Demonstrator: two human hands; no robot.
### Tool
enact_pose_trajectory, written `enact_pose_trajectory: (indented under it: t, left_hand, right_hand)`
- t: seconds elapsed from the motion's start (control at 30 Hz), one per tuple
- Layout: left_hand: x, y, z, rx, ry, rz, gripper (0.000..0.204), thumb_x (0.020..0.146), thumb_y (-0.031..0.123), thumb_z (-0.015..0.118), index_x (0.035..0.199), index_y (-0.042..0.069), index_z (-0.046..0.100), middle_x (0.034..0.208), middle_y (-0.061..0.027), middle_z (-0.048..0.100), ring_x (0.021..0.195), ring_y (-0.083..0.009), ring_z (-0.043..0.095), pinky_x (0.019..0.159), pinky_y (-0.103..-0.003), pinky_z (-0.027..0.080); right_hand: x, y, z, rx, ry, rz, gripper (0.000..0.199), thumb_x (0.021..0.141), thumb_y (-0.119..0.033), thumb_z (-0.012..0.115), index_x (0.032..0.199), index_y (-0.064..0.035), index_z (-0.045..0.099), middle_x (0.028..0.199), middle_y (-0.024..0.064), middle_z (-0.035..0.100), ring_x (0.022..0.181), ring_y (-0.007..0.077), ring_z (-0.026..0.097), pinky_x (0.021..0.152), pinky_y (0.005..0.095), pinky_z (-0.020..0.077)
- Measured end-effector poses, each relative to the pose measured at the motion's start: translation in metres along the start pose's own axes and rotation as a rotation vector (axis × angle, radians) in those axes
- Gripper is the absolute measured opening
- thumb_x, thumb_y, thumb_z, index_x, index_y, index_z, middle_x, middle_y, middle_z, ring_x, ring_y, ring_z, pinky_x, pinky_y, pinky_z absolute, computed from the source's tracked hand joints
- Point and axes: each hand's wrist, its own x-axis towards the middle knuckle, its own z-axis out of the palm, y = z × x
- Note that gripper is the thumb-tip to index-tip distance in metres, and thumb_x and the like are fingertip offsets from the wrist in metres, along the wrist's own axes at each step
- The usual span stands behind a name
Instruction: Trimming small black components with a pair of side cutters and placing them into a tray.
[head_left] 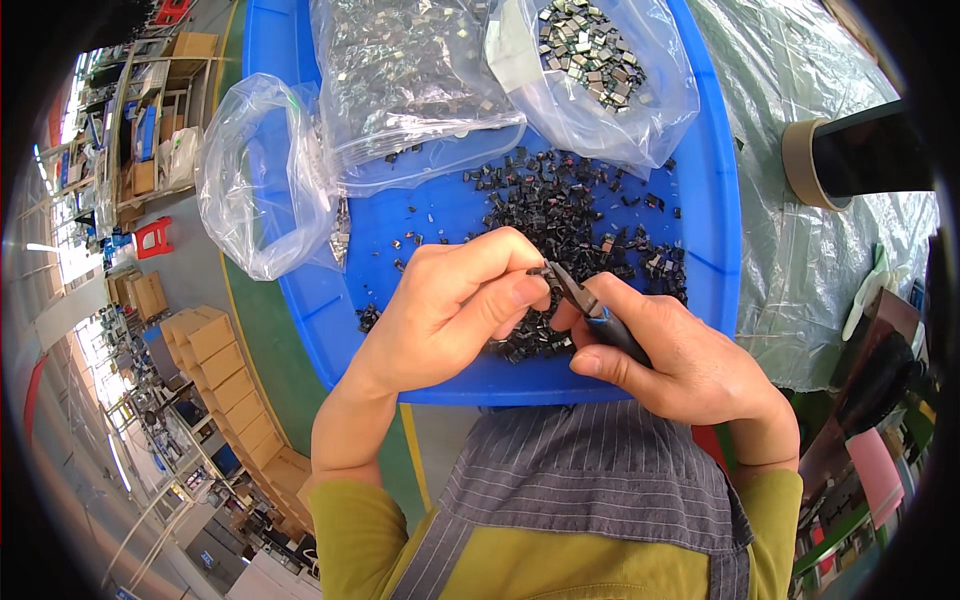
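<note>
This person's bare left forearm (352, 430) and right forearm (768, 430) angled inward, left hand (450, 310) pinching between thumb and index finger, right hand (685, 360) curled in a grip, both hands side by side.

The tray (712, 240) is plain blue, the small parts (545, 195) in it mostly black. Over it, the pliers (613, 327) have black-and-blue handles. At its near side, the charcoal apron (600, 470) carries pale pinstripes; the shirt (540, 565) is olive-yellow.
</note>
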Motion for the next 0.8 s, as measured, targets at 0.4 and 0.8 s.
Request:
enact_pose_trajectory:
  t: [0.4,0.8]
  left_hand:
    - [-0.0003,0.0014,0.0008,-0.040,-0.023,0.024,0.023,0.095,0.019,0.054,0.088,-0.002,0.057,0.064,-0.0010,0.055,0.049,-0.0041,0.044,0.042,-0.019,0.030]
    - [-0.0013,-0.0025,-0.0003,0.036,-0.021,0.046,0.020,0.095,0.016,0.055,0.088,-0.002,0.057,0.067,-0.0033,0.057,0.049,-0.0055,0.047,0.042,-0.021,0.033]
  right_hand:
    - [-0.0022,-0.0004,-0.0002,0.049,-0.026,-0.040,0.030,0.093,-0.020,0.057,0.111,0.0006,0.044,0.083,0.0229,0.058,0.080,0.0423,0.058,0.070,0.0433,0.0443]
    - [-0.0017,-0.0034,0.0000,-0.041,0.021,-0.036,0.025,0.091,-0.015,0.057,0.105,0.0018,0.045,0.090,0.0246,0.061,0.088,0.0438,0.059,0.069,0.0447,0.0459]
